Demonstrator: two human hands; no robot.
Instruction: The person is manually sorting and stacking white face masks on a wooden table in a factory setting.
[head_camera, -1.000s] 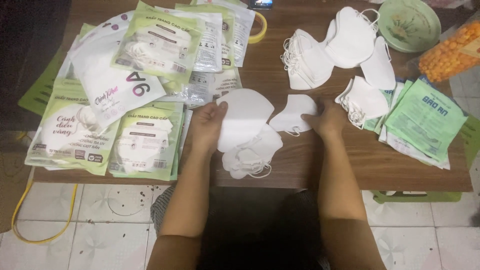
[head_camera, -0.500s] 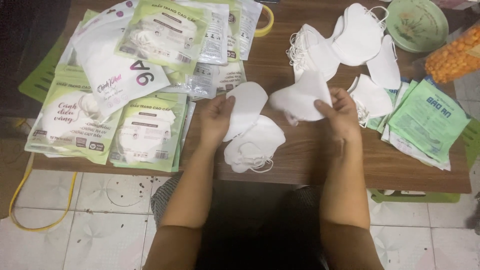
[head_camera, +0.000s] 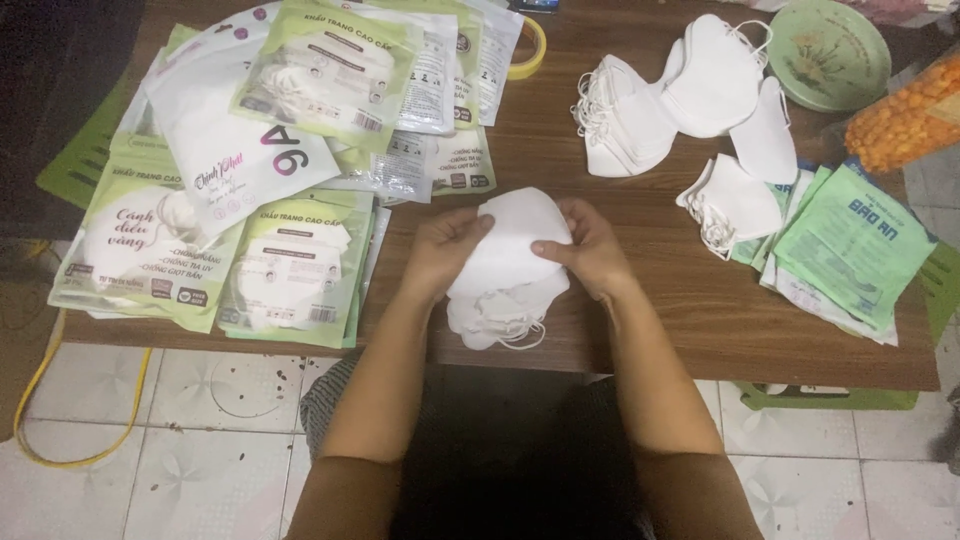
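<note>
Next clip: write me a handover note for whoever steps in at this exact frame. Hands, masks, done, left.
Left hand and right hand: both grip one small stack of white face masks at the table's near edge.
Done: filled green-white mask packets lie to the left.
Left: loose mask piles wait at the far right, beside flat green packets.

A small stack of white, folded fabric face masks (head_camera: 507, 265) lies flat at the near-middle of the table, elastic ear loops trailing nearward.
</note>
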